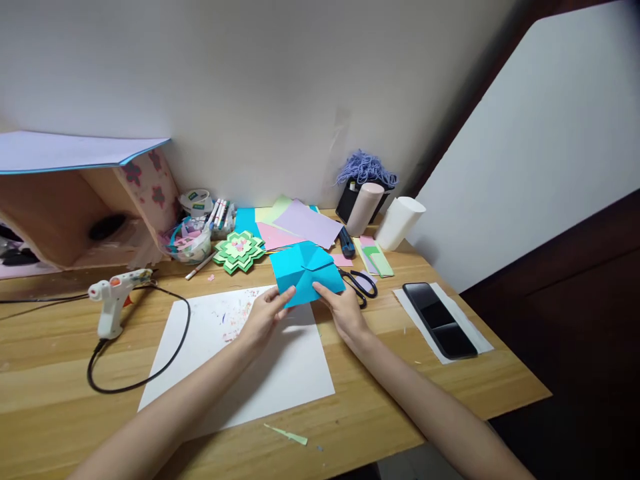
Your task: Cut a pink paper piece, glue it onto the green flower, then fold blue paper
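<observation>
A piece of blue paper (pixel 303 275) with crease lines and a slit on its right side is raised above the table between my hands. My left hand (pixel 264 316) pinches its lower left edge, thumb on top. At the lower right edge, my right hand (pixel 343 308) grips it the same way; the fingers beneath are hidden. Under my left hand lies a large white sheet (pixel 285 380) with colored marks. Black-handled scissors (pixel 365 285) rest just beyond my right hand, partly covered. A layered green paper flower (pixel 239 251) sits to the left of the blue paper.
A glue gun (pixel 114 303) with a looping black cord stands at left, near an open box (pixel 65 207). Colored paper sheets (pixel 307 223), a utility knife (pixel 346 243) and two paper rolls (pixel 400 223) are at the back. A phone (pixel 440 320) lies right.
</observation>
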{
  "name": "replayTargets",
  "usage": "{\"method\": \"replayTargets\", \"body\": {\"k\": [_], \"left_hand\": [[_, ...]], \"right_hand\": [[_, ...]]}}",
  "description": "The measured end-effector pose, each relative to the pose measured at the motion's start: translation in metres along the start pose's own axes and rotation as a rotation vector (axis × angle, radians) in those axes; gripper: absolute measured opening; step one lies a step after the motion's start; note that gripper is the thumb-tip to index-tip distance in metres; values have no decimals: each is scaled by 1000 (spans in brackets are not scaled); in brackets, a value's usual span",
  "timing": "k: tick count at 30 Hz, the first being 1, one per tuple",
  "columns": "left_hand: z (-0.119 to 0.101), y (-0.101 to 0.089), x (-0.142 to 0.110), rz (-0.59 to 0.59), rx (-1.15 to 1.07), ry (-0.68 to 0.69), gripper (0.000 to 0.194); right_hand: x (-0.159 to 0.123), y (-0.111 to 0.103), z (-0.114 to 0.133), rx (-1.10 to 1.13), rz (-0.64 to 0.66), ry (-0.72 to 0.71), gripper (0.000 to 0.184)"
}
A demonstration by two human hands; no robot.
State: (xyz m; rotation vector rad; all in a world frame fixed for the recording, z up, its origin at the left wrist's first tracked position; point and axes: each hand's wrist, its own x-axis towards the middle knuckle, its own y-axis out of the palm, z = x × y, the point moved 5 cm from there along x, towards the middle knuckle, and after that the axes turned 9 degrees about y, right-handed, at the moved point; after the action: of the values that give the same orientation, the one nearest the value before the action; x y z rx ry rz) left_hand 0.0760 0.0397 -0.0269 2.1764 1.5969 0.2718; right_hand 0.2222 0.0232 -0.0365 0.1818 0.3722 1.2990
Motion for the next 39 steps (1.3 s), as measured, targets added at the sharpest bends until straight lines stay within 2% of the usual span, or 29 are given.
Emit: {"method": "replayTargets", "body": {"k": [3, 6, 8, 10, 12, 14, 16, 19, 21, 23, 26, 27, 28, 30, 32, 33, 35, 39], "left_hand": [[15, 5, 3, -36, -7, -26, 37], [15, 1, 11, -81, 28, -13, 38], [7, -8, 19, -121, 69, 29, 40], [-3, -19, 26, -154, 114, 74, 44], [-10, -27, 33, -143, 144, 123, 49], [-13, -32, 38, -110, 150, 159, 51], [-11, -34, 41, -76, 121, 162, 50], [-5, -35, 43, -30, 82, 131, 48], [-4, -36, 44, -13, 75, 139, 47], [-3, -39, 45, -14, 69, 153, 46], [-1, -45, 46, -33, 66, 148, 45], [0, -47, 47, -43, 69, 149, 44], [1, -49, 47, -51, 74, 152, 44], [1, -52, 48, -73, 92, 174, 44], [1, -55, 49, -110, 115, 205, 45], [1, -57, 49, -134, 124, 217, 45], [1, -60, 50, -182, 128, 236, 47], [1, -63, 51, -210, 110, 270, 45]], "right_hand": [[-2, 4, 0, -88, 12, -50, 38], [4, 1, 9, -172, 72, -42, 35], [13, -11, 22, -241, 100, -32, 34], [23, -33, 38, -355, 50, -54, 29], [31, -56, 50, -881, -102, -107, 21], [36, -73, 50, -1261, -181, -57, 20], [37, -78, 44, -1463, -177, -38, 21], [36, -75, 36, -1554, -173, 5, 21], [34, -71, 35, -1540, -186, 12, 19], [33, -67, 41, -1481, -232, -40, 15], [28, -62, 50, -1187, -276, -87, 19], [26, -58, 48, -1020, -227, -46, 25], [24, -52, 42, -823, -122, 22, 31], [15, -29, 26, -422, 178, 175, 45], [0, -4, 9, -137, 434, 283, 60], [-9, 7, -2, -71, 570, 393, 68], [-25, 21, -21, 18, 701, 520, 72], [-43, 29, -51, -23, 807, 710, 75]]}}
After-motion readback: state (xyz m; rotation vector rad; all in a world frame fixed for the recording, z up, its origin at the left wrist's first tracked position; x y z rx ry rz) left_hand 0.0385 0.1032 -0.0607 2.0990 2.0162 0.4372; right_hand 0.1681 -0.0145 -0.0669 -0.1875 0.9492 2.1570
